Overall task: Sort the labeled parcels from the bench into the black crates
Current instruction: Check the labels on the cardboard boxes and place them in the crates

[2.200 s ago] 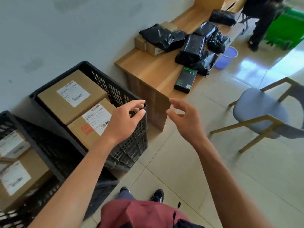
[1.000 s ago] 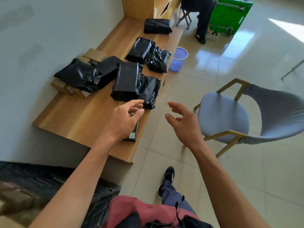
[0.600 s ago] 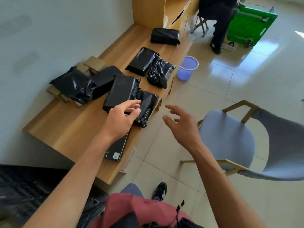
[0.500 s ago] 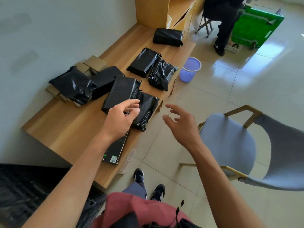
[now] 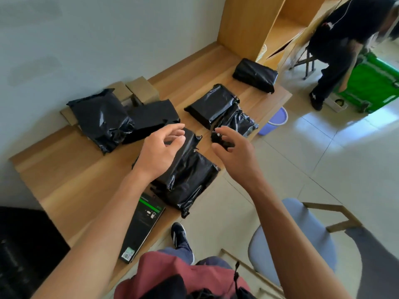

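A black plastic-wrapped parcel (image 5: 187,175) lies on the wooden table (image 5: 71,180), directly beneath the left hand (image 5: 159,151) and reaching toward the table's near edge. The left hand hovers over its upper end with fingers loosely bent, holding nothing; whether the fingertips touch the wrap cannot be told. The right hand (image 5: 234,155) hangs just to the right of the left one, palm turned inward, fingers relaxed and empty, over the table edge.

Just beyond the right hand's fingertips sit a crumpled black bag (image 5: 237,125) and, leaning on it, a flatter black parcel (image 5: 212,103). Beyond the left hand's fingers lies another flat black parcel (image 5: 151,118), and left of that a bulging black bag (image 5: 101,119) resting on small cardboard boxes (image 5: 141,90) against the wall. Farther off past both hands, one more black parcel (image 5: 254,75) sits at the table's far end.

Below the left forearm, a slim black box with a green stripe (image 5: 141,226) lies along the table edge, partly hidden by the arm. At the lower left is a black crate (image 5: 26,244), blurred. Right of the right arm stands a grey chair (image 5: 302,240); a purple bucket (image 5: 275,119) sits on the floor past the table.
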The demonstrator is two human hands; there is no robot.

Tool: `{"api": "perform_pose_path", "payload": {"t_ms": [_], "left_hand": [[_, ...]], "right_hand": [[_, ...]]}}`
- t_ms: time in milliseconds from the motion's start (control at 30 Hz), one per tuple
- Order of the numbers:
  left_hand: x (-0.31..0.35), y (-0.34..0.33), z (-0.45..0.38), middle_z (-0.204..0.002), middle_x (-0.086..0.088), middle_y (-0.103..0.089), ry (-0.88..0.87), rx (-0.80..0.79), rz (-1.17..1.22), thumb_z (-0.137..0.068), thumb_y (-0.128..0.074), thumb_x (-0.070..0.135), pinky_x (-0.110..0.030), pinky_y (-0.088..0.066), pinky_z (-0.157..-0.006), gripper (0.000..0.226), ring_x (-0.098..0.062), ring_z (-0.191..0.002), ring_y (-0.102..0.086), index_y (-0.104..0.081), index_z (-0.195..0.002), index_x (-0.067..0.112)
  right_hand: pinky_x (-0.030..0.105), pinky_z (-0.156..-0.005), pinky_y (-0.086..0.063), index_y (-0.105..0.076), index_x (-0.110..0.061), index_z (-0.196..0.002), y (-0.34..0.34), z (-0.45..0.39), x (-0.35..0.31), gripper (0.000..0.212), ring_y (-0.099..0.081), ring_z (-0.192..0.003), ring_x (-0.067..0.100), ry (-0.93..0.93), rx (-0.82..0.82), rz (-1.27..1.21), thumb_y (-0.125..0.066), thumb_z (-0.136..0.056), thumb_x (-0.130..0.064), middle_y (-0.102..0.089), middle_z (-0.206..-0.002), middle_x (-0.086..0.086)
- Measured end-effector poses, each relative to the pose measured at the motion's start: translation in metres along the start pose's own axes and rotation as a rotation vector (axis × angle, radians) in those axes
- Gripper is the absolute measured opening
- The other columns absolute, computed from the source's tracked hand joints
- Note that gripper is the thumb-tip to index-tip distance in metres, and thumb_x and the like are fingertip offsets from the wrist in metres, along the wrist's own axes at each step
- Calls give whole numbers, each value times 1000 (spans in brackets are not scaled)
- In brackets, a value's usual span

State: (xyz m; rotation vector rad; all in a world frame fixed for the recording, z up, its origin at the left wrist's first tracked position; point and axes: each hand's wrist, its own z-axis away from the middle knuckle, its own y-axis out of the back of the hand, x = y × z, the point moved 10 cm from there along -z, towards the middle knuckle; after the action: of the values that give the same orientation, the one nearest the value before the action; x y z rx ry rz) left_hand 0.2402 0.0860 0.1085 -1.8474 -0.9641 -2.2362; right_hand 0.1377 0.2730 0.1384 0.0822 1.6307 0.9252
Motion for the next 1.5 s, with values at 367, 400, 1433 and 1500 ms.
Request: {"api": "perform_pose_path", "payload": {"t_ms": [367,400,1433,1500], "left_hand": [[-34,49,-73,-122,18,-69,154,158,16,-103,-61,26,-4,-42,-90,36,13,-110,-61,-63,-139,29],[-40,53,-78,-124,17,-69,174,180,20,-103,-61,25,-7,-42,-93,37,12,-111,-61,-62,-140,28],[-202,58,-239,-164,-1,-38,801,428,100,-102,-61,34,-41,-33,-119,72,-21,-149,-38,-26,-164,22],[-205,57,-245,-165,-2,-37,827,404,74,-102,-60,35,-42,-32,-121,74,-22,-150,-37,-23,-165,21]], "right_hand": [[36,-109,-50,-61,-29,-143,-57,-115,-14,45,-55,-126,3,-1,-223,24,-68,-99,-27,-63,-134,-12],[35,-108,-50,-60,-29,-144,-66,-126,-14,46,-56,-125,4,-7,-256,20,-68,-99,-28,-62,-133,-12],[29,-102,-46,-42,-19,-158,-283,-370,38,64,-57,-128,18,-18,-763,144,-67,-100,-27,-54,-153,3],[33,-107,-43,-36,-18,-160,-294,-375,41,68,-51,-140,24,-38,-760,165,-66,-100,-31,-51,-156,5]]}}
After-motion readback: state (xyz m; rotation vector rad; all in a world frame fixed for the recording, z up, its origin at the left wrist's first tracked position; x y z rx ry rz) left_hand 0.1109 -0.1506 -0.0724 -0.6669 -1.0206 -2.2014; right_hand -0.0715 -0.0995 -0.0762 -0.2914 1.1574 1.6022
